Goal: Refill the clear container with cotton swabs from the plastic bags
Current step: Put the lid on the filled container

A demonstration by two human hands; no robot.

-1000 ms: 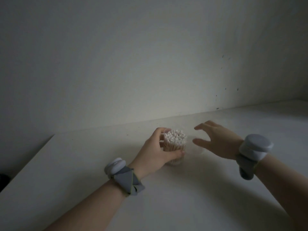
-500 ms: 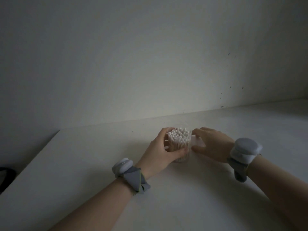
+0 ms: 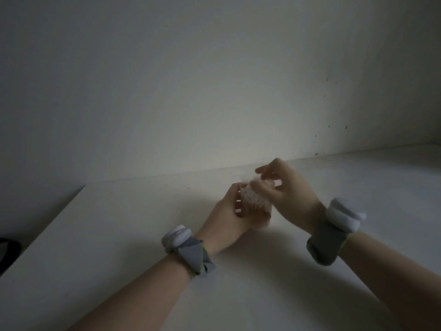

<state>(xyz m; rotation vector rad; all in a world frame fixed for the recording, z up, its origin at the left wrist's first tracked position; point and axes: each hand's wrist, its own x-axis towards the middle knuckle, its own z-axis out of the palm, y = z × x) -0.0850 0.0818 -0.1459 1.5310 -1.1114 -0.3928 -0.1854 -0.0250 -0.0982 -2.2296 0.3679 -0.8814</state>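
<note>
Clear container [image 3: 256, 207], packed with cotton swabs [image 3: 249, 196], is gripped round its side by the left hand [image 3: 228, 217] and tilted over the table [image 3: 119, 235], near the far wall. Right hand [image 3: 287, 191] is curled at its top, blurred; whether anything is pinched cannot be told. The container is best held steady and upright so nothing is spilled.

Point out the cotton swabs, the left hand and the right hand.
cotton swabs [image 3: 252, 199]: head view, white tips.
left hand [image 3: 226, 218]: head view, back of hand.
right hand [image 3: 293, 199]: head view, back of hand.
</note>
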